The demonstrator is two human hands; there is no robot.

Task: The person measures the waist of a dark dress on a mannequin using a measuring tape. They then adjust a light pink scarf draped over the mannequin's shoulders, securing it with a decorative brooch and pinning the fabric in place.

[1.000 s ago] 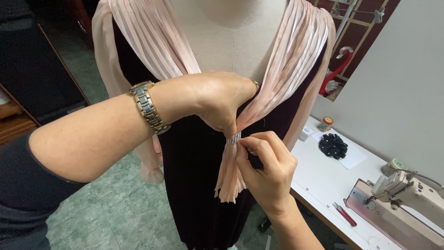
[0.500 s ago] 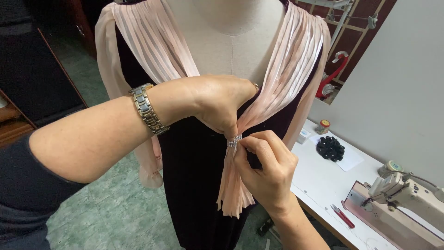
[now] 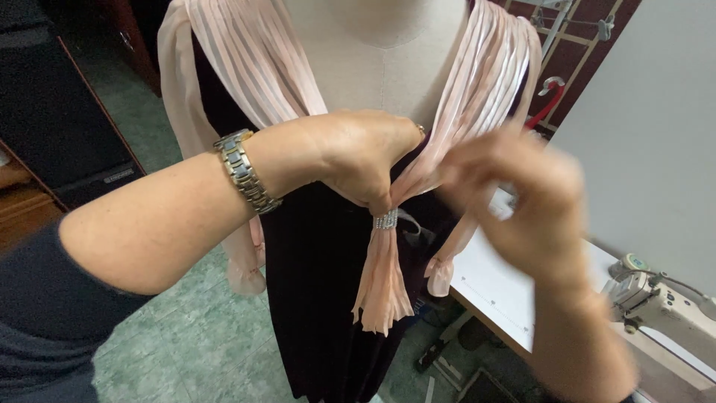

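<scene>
- Left hand (image 3: pixel 358 160) closed over the gathered pleated pink scarf (image 3: pixel 257 67), pinching the two sides together at the front of the dress form (image 3: pixel 388 67), just above the rhinestone band (image 3: pixel 385 219).
- Metal link wristwatch (image 3: pixel 245 172) on the left wrist.
- Right hand (image 3: pixel 522 201) blurred, lifted off the fabric to the right of the left hand, fingers loosely spread, holding nothing that can be made out.
- Scarf cinched directly below the left fist by the narrow sparkling band; below that, a flared pleated tail hanging free against the dark velvet dress (image 3: pixel 321 283).
- Likely very light, soft and slippery; fine knife pleats that crush or splay if squeezed hard; best held at the bunched neck just above the band, where the folds are already compressed.
- Band small, rigid-looking, studded, probably prone to sliding down smooth fabric.
- Above the hands, scarf panels running up over both shoulders in satin-and-sheer stripes; bare beige bust between them.
- Dress matte, deep plum-black, plush nap.
- Beyond the right hand: white worktable (image 3: pixel 492 291) and a pale sewing machine (image 3: pixel 664 306).
- Below the left arm: green mottled floor (image 3: pixel 186 336).
</scene>
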